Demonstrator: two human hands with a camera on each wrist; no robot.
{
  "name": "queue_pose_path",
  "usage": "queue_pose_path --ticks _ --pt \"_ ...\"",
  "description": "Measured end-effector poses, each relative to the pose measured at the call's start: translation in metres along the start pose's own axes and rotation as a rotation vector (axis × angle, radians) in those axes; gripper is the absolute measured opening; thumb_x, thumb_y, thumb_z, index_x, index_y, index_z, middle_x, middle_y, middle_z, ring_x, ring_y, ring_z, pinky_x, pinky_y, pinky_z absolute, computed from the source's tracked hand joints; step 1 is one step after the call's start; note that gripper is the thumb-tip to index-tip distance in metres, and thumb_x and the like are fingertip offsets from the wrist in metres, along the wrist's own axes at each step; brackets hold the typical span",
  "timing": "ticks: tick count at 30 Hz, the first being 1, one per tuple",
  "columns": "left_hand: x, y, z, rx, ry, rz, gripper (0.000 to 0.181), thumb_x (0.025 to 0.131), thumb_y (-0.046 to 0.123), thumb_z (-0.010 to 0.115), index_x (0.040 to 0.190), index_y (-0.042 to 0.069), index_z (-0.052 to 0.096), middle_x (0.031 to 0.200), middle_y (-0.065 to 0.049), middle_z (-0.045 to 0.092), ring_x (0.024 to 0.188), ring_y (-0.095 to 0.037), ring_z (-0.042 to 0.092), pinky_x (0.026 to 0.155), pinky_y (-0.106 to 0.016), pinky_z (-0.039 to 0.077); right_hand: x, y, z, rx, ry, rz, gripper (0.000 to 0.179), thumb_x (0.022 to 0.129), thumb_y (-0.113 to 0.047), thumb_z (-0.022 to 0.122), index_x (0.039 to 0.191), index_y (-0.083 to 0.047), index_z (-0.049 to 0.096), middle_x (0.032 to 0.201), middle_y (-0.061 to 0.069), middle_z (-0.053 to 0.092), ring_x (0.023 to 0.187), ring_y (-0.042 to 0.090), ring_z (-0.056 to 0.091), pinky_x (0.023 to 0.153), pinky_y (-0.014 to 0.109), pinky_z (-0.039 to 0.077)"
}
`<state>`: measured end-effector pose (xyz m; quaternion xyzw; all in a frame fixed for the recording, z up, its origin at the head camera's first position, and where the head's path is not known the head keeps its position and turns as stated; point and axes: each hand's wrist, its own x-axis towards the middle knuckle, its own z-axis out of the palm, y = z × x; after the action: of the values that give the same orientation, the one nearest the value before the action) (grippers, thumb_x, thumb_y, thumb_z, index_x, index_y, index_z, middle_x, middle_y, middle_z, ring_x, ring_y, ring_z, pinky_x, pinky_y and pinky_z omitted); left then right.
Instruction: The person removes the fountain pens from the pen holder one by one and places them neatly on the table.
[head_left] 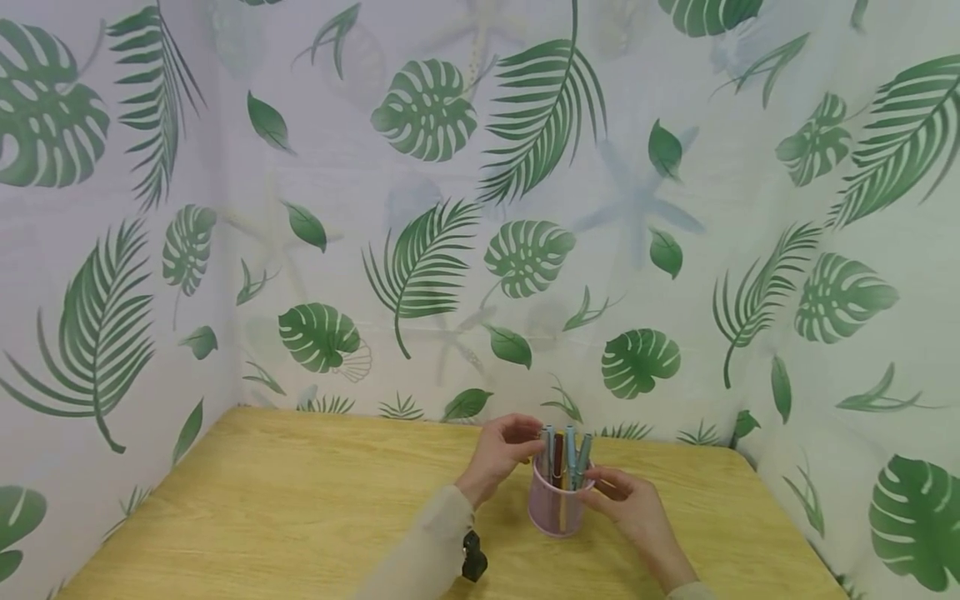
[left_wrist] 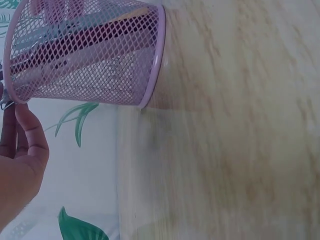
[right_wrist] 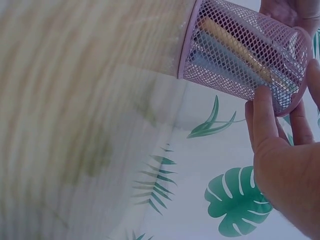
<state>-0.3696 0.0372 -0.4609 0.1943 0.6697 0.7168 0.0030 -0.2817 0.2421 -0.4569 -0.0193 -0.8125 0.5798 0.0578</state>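
Observation:
A pink mesh pen holder [head_left: 551,510] stands upright on the table, with several pens in it. Among them are a light blue pen [head_left: 571,446], a dark red pen [head_left: 558,456] and a grey-green one [head_left: 584,454]. My left hand [head_left: 493,454] is at the holder's left, its bent fingers beside the pen tops just above the rim; whether they pinch a pen is hidden. On the other side my right hand [head_left: 633,507] grips the holder at its rim. The right wrist view shows the fingers of this hand [right_wrist: 280,145] against the mesh [right_wrist: 235,55].
The wood-grain table [head_left: 300,500] spreads out around the holder, mostly to the left. White leaf-patterned sheeting [head_left: 450,367] hangs along the back and both sides. A black object [head_left: 474,557] sits at my left wrist.

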Motion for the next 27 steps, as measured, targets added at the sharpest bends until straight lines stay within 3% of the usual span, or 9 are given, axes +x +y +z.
queue_pose_path --ticks 5,13,19,27 --pt "-0.004 0.002 0.002 0.007 0.032 -0.012 0.022 0.086 0.009 0.075 0.107 0.005 0.07 0.103 -0.012 0.071 0.085 -0.01 0.062 0.069 -0.029 0.052 -0.001 -0.002 0.001 -0.019 0.0 0.007 0.038 0.085 -0.018 0.077 0.118 -0.002 0.068 0.142 0.021 0.053 0.127 0.04 0.053 0.101 0.046 0.049" --pt "-0.006 0.006 0.008 0.023 0.069 0.027 0.021 0.084 0.004 0.074 0.105 0.003 0.07 0.086 -0.002 0.062 0.077 -0.01 0.055 0.061 -0.024 0.047 -0.001 -0.003 0.001 -0.009 0.007 0.009 0.041 0.085 -0.02 0.078 0.12 -0.002 0.067 0.143 0.02 0.052 0.128 0.039 0.053 0.102 0.046 0.048" --pt "-0.006 0.008 0.011 0.032 0.057 0.029 0.02 0.085 0.005 0.074 0.105 0.003 0.07 0.097 -0.01 0.067 0.081 -0.013 0.06 0.063 -0.023 0.049 -0.001 -0.003 -0.001 -0.006 0.011 0.01 0.041 0.085 -0.02 0.078 0.12 -0.002 0.067 0.143 0.019 0.052 0.129 0.038 0.053 0.101 0.043 0.049" --pt "-0.01 0.012 0.008 0.104 0.042 0.049 0.02 0.085 0.008 0.075 0.103 0.006 0.07 0.106 -0.01 0.07 0.083 -0.01 0.06 0.073 -0.022 0.052 0.0 -0.001 0.003 -0.02 0.016 0.012 0.04 0.085 -0.019 0.078 0.119 -0.001 0.067 0.14 0.019 0.054 0.128 0.039 0.053 0.102 0.046 0.048"
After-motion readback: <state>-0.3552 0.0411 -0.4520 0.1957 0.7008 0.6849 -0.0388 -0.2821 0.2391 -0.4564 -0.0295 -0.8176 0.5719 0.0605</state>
